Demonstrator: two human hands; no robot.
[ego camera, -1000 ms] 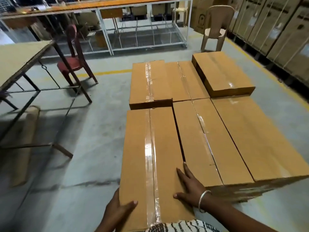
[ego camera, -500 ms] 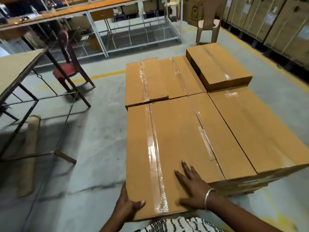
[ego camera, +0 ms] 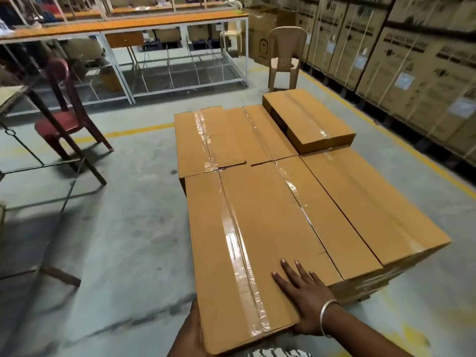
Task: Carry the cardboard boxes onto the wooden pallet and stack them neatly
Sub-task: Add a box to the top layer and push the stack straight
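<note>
A long taped cardboard box (ego camera: pixel 231 240) lies at the near left of the stack, beside two more long boxes (ego camera: pixel 360 215). My right hand (ego camera: pixel 304 297) lies flat on its top near the close end, fingers straight. My left hand (ego camera: pixel 190 333) is against the box's near left side; its fingers are hidden. Behind lie further boxes (ego camera: pixel 226 137) at the same level, and one flat box (ego camera: pixel 306 119) sits higher at the back right. The pallet is hidden beneath the stack.
A red chair (ego camera: pixel 64 122) and a metal-legged table (ego camera: pixel 38 150) stand left. A beige plastic chair (ego camera: pixel 283 57) stands beyond the stack, before a long workbench (ego camera: pixel 123 27). Tall printed cartons (ego camera: pixel 412 60) line the right wall behind a yellow floor line (ego camera: pixel 401 143). Bare concrete floor lies left of the stack.
The near left box has slid forward until it meets the box behind it. My left thumb has come off the box top; the hand is now against the side. My view has lifted.
</note>
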